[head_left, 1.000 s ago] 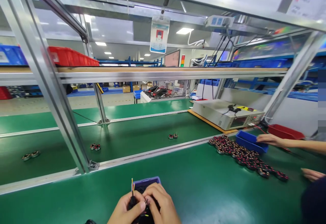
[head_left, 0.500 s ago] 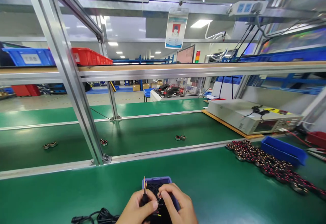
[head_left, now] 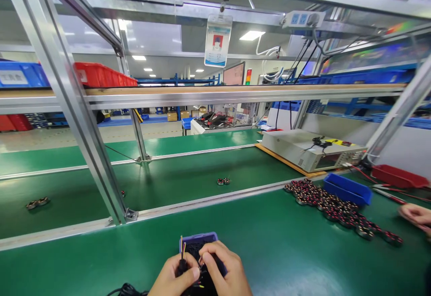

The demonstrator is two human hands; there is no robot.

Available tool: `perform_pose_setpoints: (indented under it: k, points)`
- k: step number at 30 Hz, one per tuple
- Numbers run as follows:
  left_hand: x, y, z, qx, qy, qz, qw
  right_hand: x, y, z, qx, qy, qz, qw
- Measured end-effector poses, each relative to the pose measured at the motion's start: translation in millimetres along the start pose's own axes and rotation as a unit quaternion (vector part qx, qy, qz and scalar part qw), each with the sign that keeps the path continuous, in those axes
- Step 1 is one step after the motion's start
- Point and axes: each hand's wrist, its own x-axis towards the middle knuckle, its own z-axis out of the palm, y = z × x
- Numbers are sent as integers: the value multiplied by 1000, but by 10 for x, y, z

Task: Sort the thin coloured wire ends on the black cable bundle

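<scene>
Low in the head view, my left hand [head_left: 177,276] is closed around a black cable [head_left: 182,267]. Thin yellow and other coloured wires [head_left: 183,246] stick up from its top, and more wire ends show below the thumb. My right hand [head_left: 225,269] pinches something small and dark close beside the cable; the fingertips hide what it is. Both hands are over a purple bin [head_left: 198,237] that holds small black pieces. A coiled black cable [head_left: 128,289] lies on the green table left of my left hand, partly cut off by the frame edge.
Many round motors with red wires [head_left: 330,204] lie on the right, against a blue tray [head_left: 348,189]. Another person's hand [head_left: 417,215] is at the right edge, near red test leads [head_left: 390,195]. A grey instrument [head_left: 303,148] stands behind. A metal post [head_left: 84,130] rises left.
The view has turned rightward, so the scene sits further left. Another person's hand has come into view at the right edge. My hands keep nearly the same grip.
</scene>
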Motion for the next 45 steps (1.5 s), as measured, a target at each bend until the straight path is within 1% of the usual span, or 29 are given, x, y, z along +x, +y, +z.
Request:
perform_pose_setpoints:
  k: [4, 6, 8, 10, 12, 14, 16, 18, 20, 22, 25, 30, 35, 38, 41, 45]
  points:
    - [-11, 17, 6, 13, 4, -3, 1000, 29, -26, -24, -30, 9, -58, 998]
    - [-17, 30, 12, 18, 3, -1, 1000, 40, -31, -22, -41, 9, -67, 997]
    - [-23, 44, 19, 19, -1, 3, 1000, 47, -38, -20, -39, 8, -56, 998]
    - [-29, 56, 24, 18, -5, 4, 1000, 51, -46, -27, -25, 3, -30, 999]
    - [-33, 63, 26, 17, -9, 4, 1000, 56, -58, -46, -6, -10, -1, 1000]
    - [-36, 66, 27, 15, -10, 4, 1000, 63, -69, -74, 12, -31, 11, 999]
    - [-34, 66, 27, 12, -11, 4, 1000, 73, -73, -100, 22, -47, -3, 999]
    - [-30, 65, 27, 13, -12, 6, 1000, 82, -65, -116, 22, -56, -33, 998]
    - [-26, 62, 24, 16, -14, 8, 1000, 88, -51, -123, 11, -60, -57, 996]
    - [-22, 52, 14, 23, -15, 8, 1000, 90, -44, -131, -5, -66, -66, 996]
    - [-20, 23, -10, 32, -11, 5, 999, 91, -72, -164, -18, -81, -53, 995]
    - [-10, -20, -27, 26, -7, 6, 1000, 94, -93, -198, 4, -104, -22, 994]
    - [9, -30, -4, -33, -31, 4, 999, 86, 50, -84, 4, -118, 26, 993]
    - [3, -35, 4, -49, -22, 20, 998, 67, 82, -19, 18, -124, 54, 991]
    - [-15, -28, 11, -73, -15, 13, 997, 61, 45, -16, 44, -137, 58, 988]
    - [-35, 13, 22, -86, -19, 8, 996, 88, -10, -85, 72, -148, 58, 985]
